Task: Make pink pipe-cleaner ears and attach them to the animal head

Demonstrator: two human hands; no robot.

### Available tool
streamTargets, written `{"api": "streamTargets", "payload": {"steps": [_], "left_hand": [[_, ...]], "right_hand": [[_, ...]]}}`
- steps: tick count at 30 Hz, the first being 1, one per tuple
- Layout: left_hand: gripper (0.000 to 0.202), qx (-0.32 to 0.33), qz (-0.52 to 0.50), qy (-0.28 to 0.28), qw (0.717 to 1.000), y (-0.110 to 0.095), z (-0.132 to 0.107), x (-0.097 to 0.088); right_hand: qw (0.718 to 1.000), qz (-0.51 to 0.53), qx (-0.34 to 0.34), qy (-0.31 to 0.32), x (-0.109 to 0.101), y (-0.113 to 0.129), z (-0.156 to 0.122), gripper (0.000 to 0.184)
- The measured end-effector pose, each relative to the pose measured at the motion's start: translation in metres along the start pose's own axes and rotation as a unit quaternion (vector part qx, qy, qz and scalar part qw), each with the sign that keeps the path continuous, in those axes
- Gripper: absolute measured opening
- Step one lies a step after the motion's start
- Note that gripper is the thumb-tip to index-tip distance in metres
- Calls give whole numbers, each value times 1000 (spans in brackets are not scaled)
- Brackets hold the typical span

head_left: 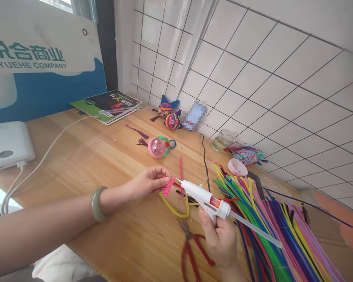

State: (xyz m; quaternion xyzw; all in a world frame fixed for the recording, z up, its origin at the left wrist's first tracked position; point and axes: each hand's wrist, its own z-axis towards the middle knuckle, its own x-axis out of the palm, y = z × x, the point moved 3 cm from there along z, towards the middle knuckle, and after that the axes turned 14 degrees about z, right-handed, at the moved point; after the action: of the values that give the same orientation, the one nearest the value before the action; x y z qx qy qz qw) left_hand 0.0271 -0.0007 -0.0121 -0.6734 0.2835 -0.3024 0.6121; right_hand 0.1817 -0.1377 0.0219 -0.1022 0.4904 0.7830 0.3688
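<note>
Between the thumb and fingers of my left hand [154,181] is a small pink pipe-cleaner piece [167,188], ridged and roughly triangular. My right hand [222,237] is wrapped round the handle of a white hot glue gun [204,197], whose metal nozzle points left and meets or nearly meets the pink piece's top edge. A clear glue stick [257,230] juts from the gun's back. Below the gun lie red-handled scissors or pliers [189,239], partly open. A bent yellow pipe cleaner [176,212] and a straight pink one [181,172] rest beside my hands.
Bundled colourful pipe cleaners [270,219] spread across the right. Toward the wall are a clear pink-trimmed ball [157,147], finished-looking striped ornaments [173,120], a phone [195,116], a glass jar [219,143] and a pink lid [237,167]. Booklets [106,105] and a white device with a cable [10,145] are left.
</note>
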Motion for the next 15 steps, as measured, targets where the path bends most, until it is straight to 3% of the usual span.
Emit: {"api": "streamTargets", "payload": {"steps": [11, 15], "left_hand": [[28, 0, -8, -14, 1000, 2, 1, -2], [27, 4, -9, -19, 1000, 4, 2, -3]], "right_hand": [[999, 41, -3, 15, 1, 1, -2, 12], [998, 61, 34, 4, 0, -3, -2, 17]]}}
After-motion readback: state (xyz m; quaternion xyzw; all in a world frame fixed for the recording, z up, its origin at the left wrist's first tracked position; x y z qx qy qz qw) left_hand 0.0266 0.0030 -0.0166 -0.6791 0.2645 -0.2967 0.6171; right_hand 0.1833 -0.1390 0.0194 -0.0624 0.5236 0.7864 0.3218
